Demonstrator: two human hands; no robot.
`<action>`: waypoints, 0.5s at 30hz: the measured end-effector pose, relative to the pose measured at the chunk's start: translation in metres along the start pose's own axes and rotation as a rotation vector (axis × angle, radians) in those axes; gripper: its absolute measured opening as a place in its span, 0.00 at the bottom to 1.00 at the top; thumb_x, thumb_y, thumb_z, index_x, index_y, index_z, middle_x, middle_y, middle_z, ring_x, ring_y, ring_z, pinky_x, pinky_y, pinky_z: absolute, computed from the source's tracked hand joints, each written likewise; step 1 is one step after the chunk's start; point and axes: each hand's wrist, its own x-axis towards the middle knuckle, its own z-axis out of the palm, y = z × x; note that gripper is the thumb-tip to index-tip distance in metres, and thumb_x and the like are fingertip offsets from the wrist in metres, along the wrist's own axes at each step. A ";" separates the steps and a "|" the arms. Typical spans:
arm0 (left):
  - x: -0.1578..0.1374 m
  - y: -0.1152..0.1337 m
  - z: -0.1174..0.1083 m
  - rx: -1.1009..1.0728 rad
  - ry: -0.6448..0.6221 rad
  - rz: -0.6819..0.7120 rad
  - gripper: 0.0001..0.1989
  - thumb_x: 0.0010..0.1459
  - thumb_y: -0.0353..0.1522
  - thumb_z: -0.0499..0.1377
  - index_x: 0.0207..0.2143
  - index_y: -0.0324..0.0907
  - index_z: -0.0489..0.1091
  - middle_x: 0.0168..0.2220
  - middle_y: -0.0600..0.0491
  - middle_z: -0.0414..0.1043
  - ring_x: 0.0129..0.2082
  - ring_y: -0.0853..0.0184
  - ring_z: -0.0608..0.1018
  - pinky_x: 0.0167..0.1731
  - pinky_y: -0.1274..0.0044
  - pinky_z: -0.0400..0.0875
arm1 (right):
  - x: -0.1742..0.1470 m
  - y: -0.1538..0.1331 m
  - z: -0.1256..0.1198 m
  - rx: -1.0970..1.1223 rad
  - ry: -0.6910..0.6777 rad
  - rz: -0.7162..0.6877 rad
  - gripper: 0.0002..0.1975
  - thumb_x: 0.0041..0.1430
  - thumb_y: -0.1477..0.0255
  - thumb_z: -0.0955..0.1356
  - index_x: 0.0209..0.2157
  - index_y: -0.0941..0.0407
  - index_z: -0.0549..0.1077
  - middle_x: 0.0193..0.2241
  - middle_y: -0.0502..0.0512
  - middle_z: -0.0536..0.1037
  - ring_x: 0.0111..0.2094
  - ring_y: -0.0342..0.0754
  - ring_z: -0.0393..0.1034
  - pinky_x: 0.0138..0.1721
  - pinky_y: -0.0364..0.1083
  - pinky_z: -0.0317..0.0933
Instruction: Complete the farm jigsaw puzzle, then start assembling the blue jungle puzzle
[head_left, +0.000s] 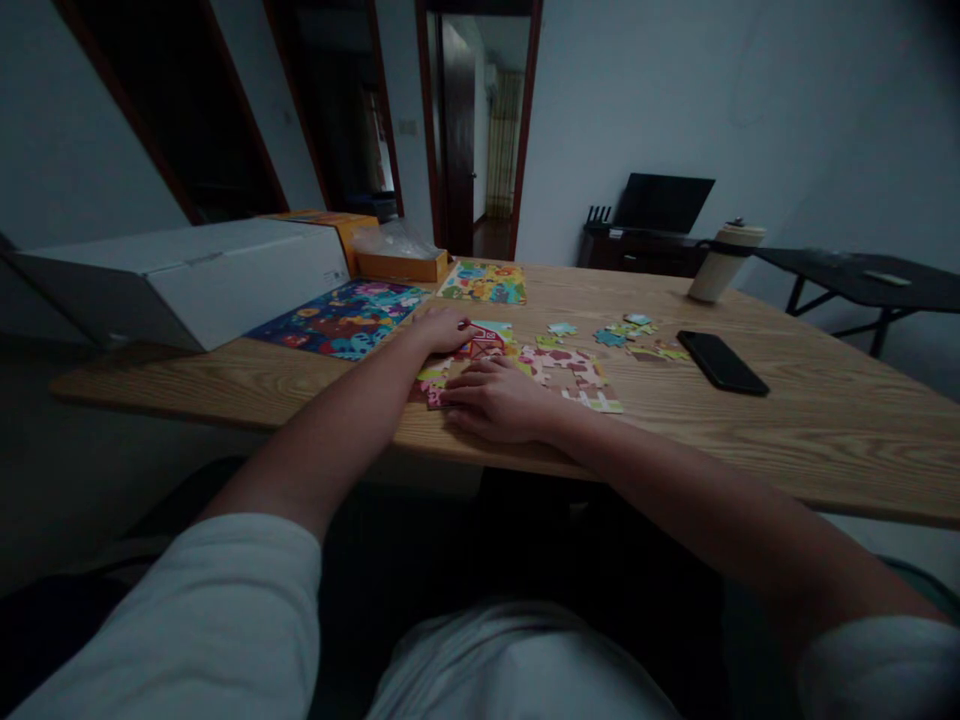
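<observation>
A partly joined jigsaw puzzle [581, 372] with a red barn and pink-and-brown patches lies near the table's front edge, a gap of bare wood showing inside it. My left hand [442, 332] rests along its upper left edge, beside the barn, fingers stretched toward the right. On the lower left part of the puzzle lies my right hand [495, 398], its fingers extended flat over the pieces and pointing left. The hands cover some of the picture. Loose puzzle pieces [611, 337] are scattered beyond the puzzle to the right.
A dark blue puzzle picture [341, 318] and a yellow one [487, 283] lie behind and left. A white box [195, 270] and an orange box [405, 266] holding clear plastic stand left. On the right are a black phone [722, 362] and a cream tumbler [724, 265].
</observation>
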 end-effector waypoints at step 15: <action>0.008 -0.002 0.006 0.040 -0.005 -0.009 0.28 0.60 0.51 0.50 0.55 0.46 0.71 0.56 0.44 0.70 0.53 0.53 0.71 0.52 0.67 0.61 | -0.001 -0.002 -0.003 -0.051 -0.037 0.040 0.18 0.68 0.63 0.60 0.44 0.59 0.76 0.40 0.61 0.78 0.40 0.50 0.70 0.46 0.50 0.58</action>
